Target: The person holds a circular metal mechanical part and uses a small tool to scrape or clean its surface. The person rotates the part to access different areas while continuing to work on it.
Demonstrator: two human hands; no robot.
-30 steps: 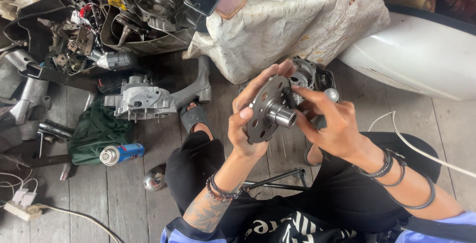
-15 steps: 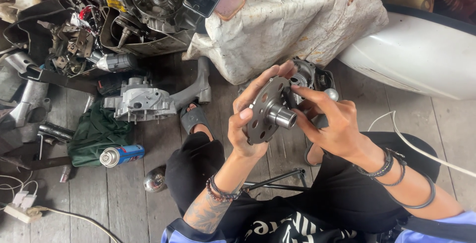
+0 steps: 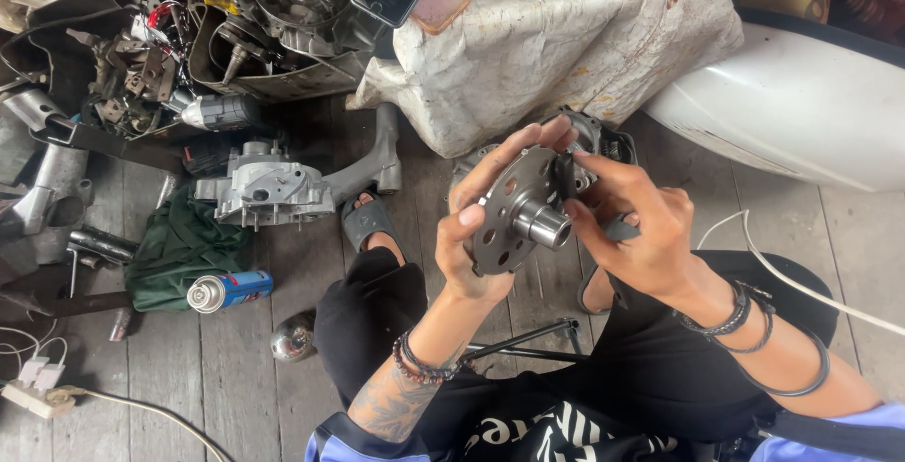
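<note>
The left hand is holding a round, perforated metal disc with a central hub in front of the person's chest, above the crossed legs. Its fingers are curling over the disc's upper rim from behind, while the thumb is bracing the lower left rim; this hand is closed on the part. The hub's short cylindrical shaft is pointing outward and slightly to the right and down, towards the camera, so the long axis of the part is running roughly from the left palm towards the viewer.

The right hand is lying immediately to the right of the disc. Its fingers are pinching at the disc's upper right edge, where a small dark piece is sitting against the rim; whether this piece is loose or fixed cannot be determined. The thumb is pressing just beside the shaft. The right hand is therefore the nearer one to the shaft and to the rim piece.

A grey engine casing and a blue spray can are lying well apart on the wooden floor to the left.

Compared with the earlier frames, both hands are keeping the same grip and the disc is remaining in nearly the same position and tilt; no clear displacement is showing.
</note>
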